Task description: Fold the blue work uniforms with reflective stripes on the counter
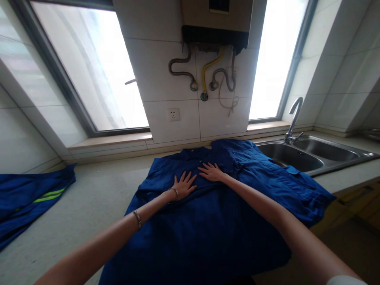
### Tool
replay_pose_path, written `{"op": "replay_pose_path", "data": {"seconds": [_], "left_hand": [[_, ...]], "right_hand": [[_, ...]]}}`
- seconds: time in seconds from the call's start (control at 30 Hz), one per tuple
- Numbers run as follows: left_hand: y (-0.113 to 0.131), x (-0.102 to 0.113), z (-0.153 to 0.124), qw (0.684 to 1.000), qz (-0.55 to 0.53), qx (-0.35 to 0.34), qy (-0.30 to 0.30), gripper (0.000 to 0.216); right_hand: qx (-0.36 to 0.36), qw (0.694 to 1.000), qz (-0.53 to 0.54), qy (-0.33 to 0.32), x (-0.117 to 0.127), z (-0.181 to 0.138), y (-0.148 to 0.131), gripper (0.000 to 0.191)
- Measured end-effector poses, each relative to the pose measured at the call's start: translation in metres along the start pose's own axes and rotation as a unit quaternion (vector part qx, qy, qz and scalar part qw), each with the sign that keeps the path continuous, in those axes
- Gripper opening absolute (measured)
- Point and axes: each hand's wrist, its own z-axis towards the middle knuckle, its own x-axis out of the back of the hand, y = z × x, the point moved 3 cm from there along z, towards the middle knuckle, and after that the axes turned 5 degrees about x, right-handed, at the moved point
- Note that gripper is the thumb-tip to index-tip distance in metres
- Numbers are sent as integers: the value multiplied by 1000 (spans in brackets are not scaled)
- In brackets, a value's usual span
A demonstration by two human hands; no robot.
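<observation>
A blue work jacket lies spread over the countertop, its collar toward the wall and its lower part reaching the front edge. My left hand rests flat on the cloth near the middle, fingers spread, with bracelets on the wrist and forearm. Just right of it and a little farther off, my right hand also presses flat on the jacket with its fingers apart. One sleeve stretches to the right, past the front of the sink. Neither hand grips anything.
Another blue garment with yellow-green stripes lies at the left on the counter. At the right is a double steel sink with a tap. A water heater with pipes hangs on the wall above a socket.
</observation>
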Motion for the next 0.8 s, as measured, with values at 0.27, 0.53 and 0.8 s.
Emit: {"op": "replay_pose_path", "data": {"seconds": [0.27, 0.53, 0.8], "left_hand": [[-51, 29, 5, 996, -25, 64, 57, 58], [-113, 12, -6, 991, -2, 131, 15, 62], [-27, 38, -40, 993, 70, -24, 96, 57]], "right_hand": [[-37, 994, -74, 72, 33, 5, 42, 61], [-118, 984, -117, 71, 25, -7, 58, 56], [18, 992, -68, 108, 41, -34, -18, 55]]}}
